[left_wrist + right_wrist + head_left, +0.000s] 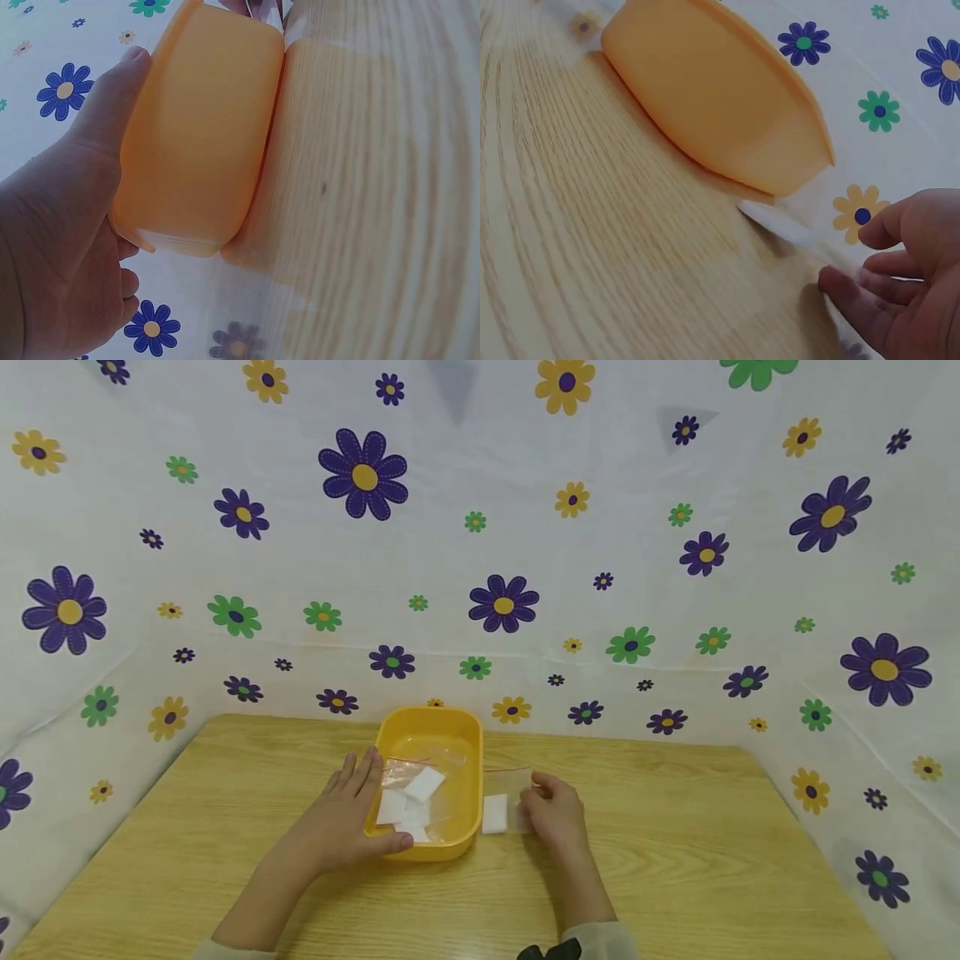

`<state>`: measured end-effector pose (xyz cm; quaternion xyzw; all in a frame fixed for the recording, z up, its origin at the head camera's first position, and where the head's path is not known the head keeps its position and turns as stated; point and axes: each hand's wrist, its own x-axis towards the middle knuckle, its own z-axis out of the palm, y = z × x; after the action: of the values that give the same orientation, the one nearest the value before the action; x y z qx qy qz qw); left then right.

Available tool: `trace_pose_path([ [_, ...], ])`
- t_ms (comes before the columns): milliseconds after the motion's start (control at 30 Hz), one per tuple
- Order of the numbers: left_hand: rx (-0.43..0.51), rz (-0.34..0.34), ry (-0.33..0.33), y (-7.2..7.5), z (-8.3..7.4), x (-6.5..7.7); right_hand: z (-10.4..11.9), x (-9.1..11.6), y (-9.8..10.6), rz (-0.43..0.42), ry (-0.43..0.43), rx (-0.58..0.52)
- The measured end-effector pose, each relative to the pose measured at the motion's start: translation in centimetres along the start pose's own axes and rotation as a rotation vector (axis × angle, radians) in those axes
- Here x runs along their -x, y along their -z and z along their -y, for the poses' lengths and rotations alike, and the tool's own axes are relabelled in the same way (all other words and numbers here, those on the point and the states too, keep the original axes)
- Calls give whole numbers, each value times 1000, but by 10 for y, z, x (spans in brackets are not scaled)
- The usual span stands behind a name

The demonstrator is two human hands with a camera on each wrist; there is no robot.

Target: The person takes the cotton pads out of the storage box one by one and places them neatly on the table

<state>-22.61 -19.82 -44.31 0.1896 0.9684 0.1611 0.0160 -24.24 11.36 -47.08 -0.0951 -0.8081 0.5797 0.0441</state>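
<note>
My left hand (345,814) rests against a yellow plastic bin (431,853), its straight fingers along the left rim and the thumb on the front rim. Inside the bin lie several small clear zip bags (444,758) and white square pieces (424,784). Right of the bin, my right hand (557,814) pinches the right side of a clear zip bag (507,778) with a red line along its top. A white square piece (495,814) shows in that bag, close to the bin's wall. The right wrist view catches this bag nearly edge-on, low over the table.
A wood-grain table (675,843) carries the bin. Behind it and at both sides stands a white cloth (450,552) printed with purple, yellow and green flowers. A dark object (551,951) shows at the right sleeve's cuff.
</note>
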Motion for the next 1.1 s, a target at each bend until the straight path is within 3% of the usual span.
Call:
trace_pose_path([
  [200,-9,-7,2,0,0,-1,12,6,5,-7,60,259],
  [467,-11,-6,2,-1,2,-2,21,13,7,12,60,351],
  [700,-9,-12,-6,-1,1,-1,21,14,9,49,38,329],
  [900,-8,-8,2,-1,1,0,24,13,7,32,69,373],
  [1100,-10,-12,3,-1,1,0,35,14,5,19,104,231],
])
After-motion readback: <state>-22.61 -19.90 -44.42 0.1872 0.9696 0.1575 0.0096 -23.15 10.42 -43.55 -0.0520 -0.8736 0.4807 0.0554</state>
